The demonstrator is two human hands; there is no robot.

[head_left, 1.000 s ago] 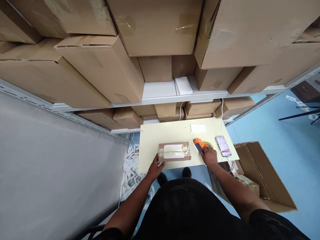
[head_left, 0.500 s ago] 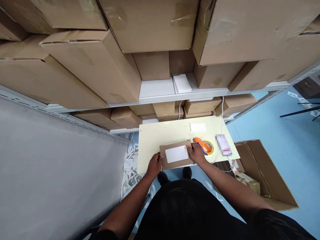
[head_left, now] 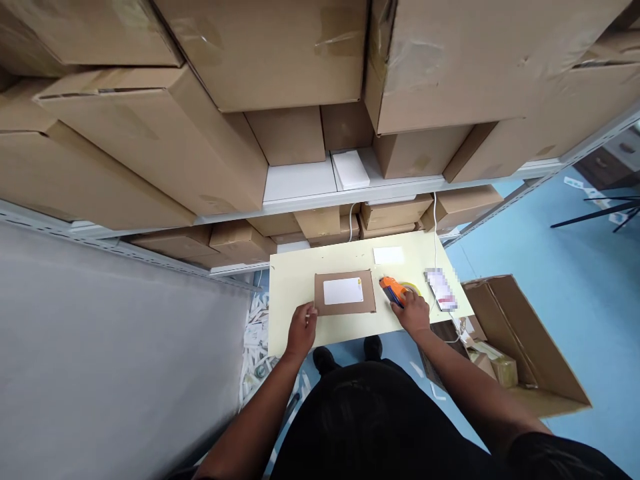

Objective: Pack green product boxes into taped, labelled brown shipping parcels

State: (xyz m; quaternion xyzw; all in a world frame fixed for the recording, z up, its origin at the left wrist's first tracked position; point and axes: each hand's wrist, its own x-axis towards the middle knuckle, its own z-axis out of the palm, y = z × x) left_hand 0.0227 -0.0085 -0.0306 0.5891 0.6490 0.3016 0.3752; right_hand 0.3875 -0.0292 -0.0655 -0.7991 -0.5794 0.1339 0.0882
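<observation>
A flat brown cardboard box (head_left: 345,309) with a white label (head_left: 343,291) lies on the pale yellow table (head_left: 295,267). My left hand (head_left: 302,328) is at the box's lower left corner, its fingers loosely bent and somewhat apart, not wrapped around the box. To the right of the box is an orange tape dispenser (head_left: 394,288) with a dark blue edge and a yellow-rimmed roll of tape. My right hand (head_left: 415,313) has its fingers closed on the dispenser's roll end, covering part of the roll.
A white card (head_left: 389,255) lies at the table's back, and a phone-like object (head_left: 441,290), blurred out, with a cable at right. Shelves of cardboard boxes (head_left: 280,53) rise ahead. An open carton (head_left: 530,340) stands on the floor at right; paper scraps (head_left: 256,333) lie at left.
My right hand has let go of the box and moved right onto the tape dispenser. The box now lies flat, slightly farther back on the table. My left hand's grip on it has loosened.
</observation>
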